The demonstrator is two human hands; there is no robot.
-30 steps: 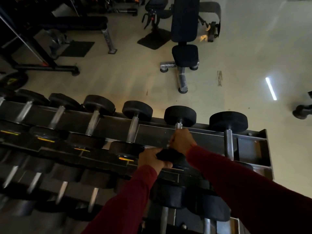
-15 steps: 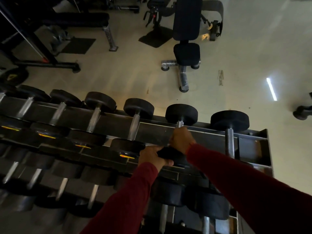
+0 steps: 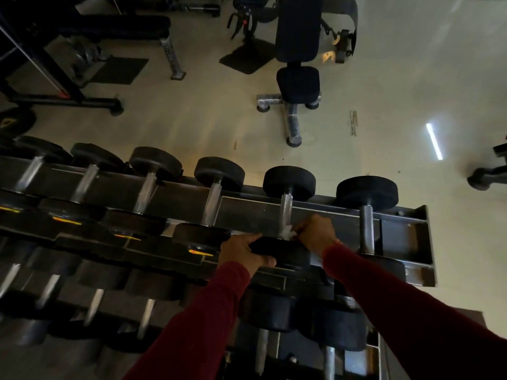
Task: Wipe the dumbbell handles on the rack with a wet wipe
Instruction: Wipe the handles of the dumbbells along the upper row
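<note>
My right hand (image 3: pixel 315 234) is pinched shut on the wet wipe (image 3: pixel 287 232) at the near end of the dumbbell handle (image 3: pixel 285 209), second from the rack's (image 3: pixel 422 242) right end; my left hand (image 3: pixel 241 253) is curled tight around that dumbbell's near head (image 3: pixel 282 253). I judge the wipe should wrap fully round the steel and slide its whole length while the left holds it from rolling

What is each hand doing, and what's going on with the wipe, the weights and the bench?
Left hand: gripping the near head of the dumbbell.
Right hand: closed on the wet wipe, at the handle's near end.
Wet wipe: crumpled, pressed against the handle.
Dumbbell handle: bare above the wipe, resting on the rack.
Rack: dumbbells in every visible slot.
Bench: upright, nobody on it.
</note>
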